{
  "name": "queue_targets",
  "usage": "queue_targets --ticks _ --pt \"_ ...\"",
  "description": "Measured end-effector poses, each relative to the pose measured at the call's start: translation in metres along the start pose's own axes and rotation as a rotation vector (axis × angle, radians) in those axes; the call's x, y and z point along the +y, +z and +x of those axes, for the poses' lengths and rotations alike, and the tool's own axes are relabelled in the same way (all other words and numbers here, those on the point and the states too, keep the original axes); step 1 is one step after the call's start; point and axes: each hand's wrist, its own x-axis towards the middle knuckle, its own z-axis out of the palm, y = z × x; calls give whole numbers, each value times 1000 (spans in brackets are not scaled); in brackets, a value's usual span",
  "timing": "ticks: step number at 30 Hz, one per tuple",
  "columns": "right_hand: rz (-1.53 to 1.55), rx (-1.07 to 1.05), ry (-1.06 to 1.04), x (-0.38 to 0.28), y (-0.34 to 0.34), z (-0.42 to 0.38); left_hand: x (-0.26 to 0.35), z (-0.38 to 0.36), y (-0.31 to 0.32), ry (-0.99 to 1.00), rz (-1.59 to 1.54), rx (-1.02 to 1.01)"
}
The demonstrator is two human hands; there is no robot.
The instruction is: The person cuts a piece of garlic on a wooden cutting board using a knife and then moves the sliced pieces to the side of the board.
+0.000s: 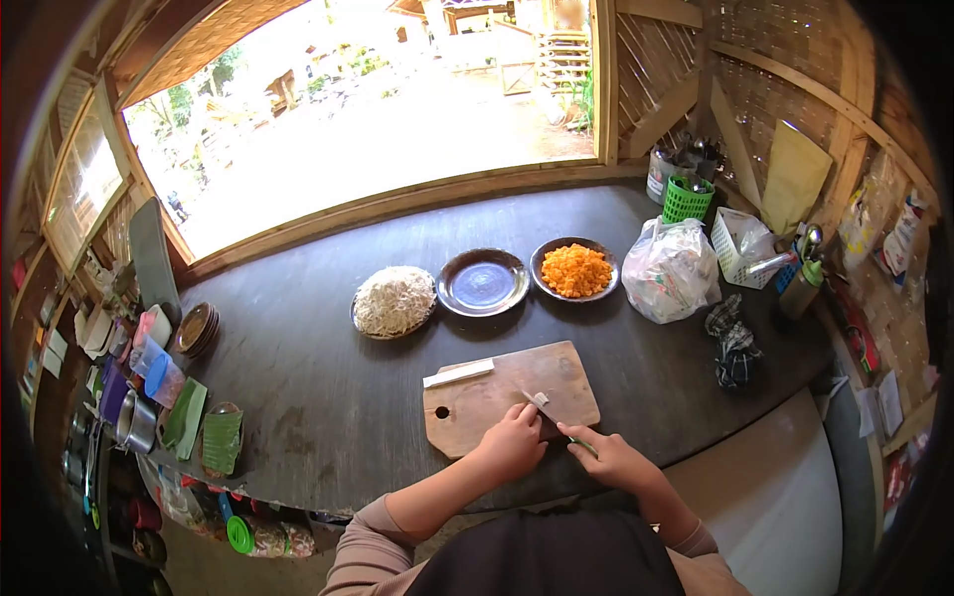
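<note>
Head: orange pieces fill right plate (539,281).

Lighting: daylight through the far window opening (358,109), overexposed to white, outside detail largely lost; soft sheen on tabletop (328,397) near it; side walls and near left dimmer. Optics: wide-angle curvature, black vignette at edges; small items at left indistinct

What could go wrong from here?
Cut risk: the left hand is right by the blade of the knife in the right hand; a slip might nick it.

Drop risk: the white strip lies at the edge of the cutting board; a jolt may knock it off.
</note>
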Motion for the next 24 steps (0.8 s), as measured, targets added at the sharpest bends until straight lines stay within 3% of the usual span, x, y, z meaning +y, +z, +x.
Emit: queue_targets --ticks 8,11,18,24 --pt "-33 129 -230 21 18 23 -3 -1 8 5 -15 36" --pt "-73 6 -42 5 13 33 -8 1 16 37 -1 37" --pt "-42 99 -178 17 15 27 -6 -1 11 34 -2 64" --pt "-33 12 -36 11 0 4 -1 0 -2 -16 -26 -16"
